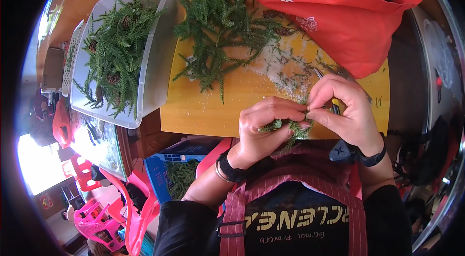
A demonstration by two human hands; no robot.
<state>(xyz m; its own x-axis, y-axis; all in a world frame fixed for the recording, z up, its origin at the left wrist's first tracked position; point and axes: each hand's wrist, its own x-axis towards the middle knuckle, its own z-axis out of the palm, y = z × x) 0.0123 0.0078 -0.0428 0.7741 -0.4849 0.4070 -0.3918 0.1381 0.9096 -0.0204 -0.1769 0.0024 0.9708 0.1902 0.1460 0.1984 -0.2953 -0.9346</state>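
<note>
Green needles of a small evergreen sprig [288,127] show between the fingertips of both hands, just above the near edge of a yellow board [227,98]. The left hand [264,128] curls its fingers over the sprig from the left, thumb and forefinger pinched on its stem end. The right hand [346,111] closes on the sprig's other end, thumb pressed against forefinger, and a thin metal tool with a yellow handle [331,92] shows partly hidden behind these fingers; what kind of tool it is cannot be told. A dark band sits on each wrist.

Beyond the hands, loose needles and pale crumbs lie scattered on the board. Farther up the board lies a pile of green fern-like branches [218,28], with a few brown pine cones [277,22] just beside it. A red cloth bag [339,14] rests on the board's far right corner, open at the top, with brown cones inside. To the left of the board stands a clear plastic tub [154,62] filled with more green sprigs and cones. Below the board, by the left forearm, a blue crate [177,169] holds green cuttings.
</note>
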